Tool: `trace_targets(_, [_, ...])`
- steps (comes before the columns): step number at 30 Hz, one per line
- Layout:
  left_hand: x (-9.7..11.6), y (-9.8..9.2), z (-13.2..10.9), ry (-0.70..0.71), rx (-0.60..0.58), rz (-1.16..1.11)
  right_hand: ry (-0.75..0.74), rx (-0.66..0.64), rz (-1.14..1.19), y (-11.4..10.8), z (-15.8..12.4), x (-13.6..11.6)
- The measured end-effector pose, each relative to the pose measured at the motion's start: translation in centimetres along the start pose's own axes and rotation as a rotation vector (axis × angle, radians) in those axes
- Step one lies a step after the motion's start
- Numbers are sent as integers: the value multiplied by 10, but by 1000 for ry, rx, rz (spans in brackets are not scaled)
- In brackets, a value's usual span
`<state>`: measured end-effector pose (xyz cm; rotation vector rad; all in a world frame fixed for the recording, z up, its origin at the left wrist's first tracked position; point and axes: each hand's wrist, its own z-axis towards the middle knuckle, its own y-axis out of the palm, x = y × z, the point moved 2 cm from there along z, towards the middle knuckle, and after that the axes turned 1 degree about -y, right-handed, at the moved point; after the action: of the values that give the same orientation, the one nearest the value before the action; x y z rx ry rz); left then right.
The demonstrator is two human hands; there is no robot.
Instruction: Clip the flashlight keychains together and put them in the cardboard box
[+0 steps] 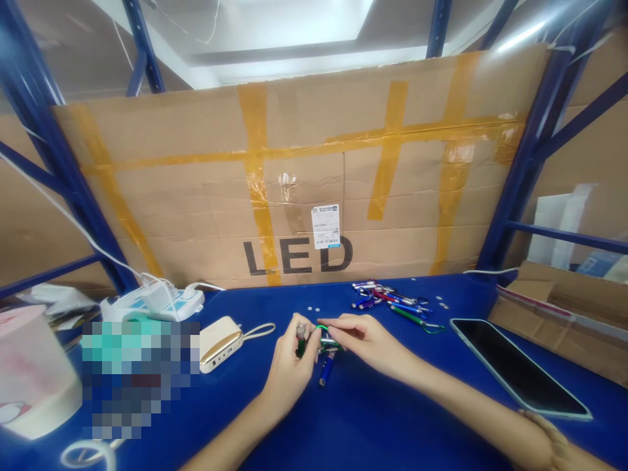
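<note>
Down at the bottom left, a white loop (88, 453) lies on the blue counter (392, 425). Above it stands a big white tub (34, 373) with some pink on it, and next to that a blurry patch hides what is there. Behind the patch sits a white power strip (152, 302) with a plug in it. Then comes a gold and white power bank (220, 343). In the middle, the left hand (292, 366) is closed around a small green flashlight (300, 343). The right hand (367, 340) pinches a thin green loop (321, 327) with its fingertips. A blue flashlight (326, 369) lies just below them. Further right are a pile of little flashlights (387, 301), a black tablet (520, 369) and a cardboard box (534, 311).
</note>
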<state>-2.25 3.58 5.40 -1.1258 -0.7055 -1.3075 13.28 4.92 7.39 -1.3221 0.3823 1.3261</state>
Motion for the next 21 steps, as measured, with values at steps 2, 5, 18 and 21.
trace_targets(2, [-1, 2, -1, -12, 4, -46, -81, 38, -124, 3, -4, -2])
trace_targets(5, [-4, 5, -2, -32, 6, -87, -236, 61, -286, 5, -9, -5])
trace_targets(18, [-5, 5, -5, 87, 24, 185, -215, -64, -329, 6, -11, -5])
trace_targets(21, [-3, 5, -6, 81, 15, 170, -228, -23, -328, 6, -11, -9])
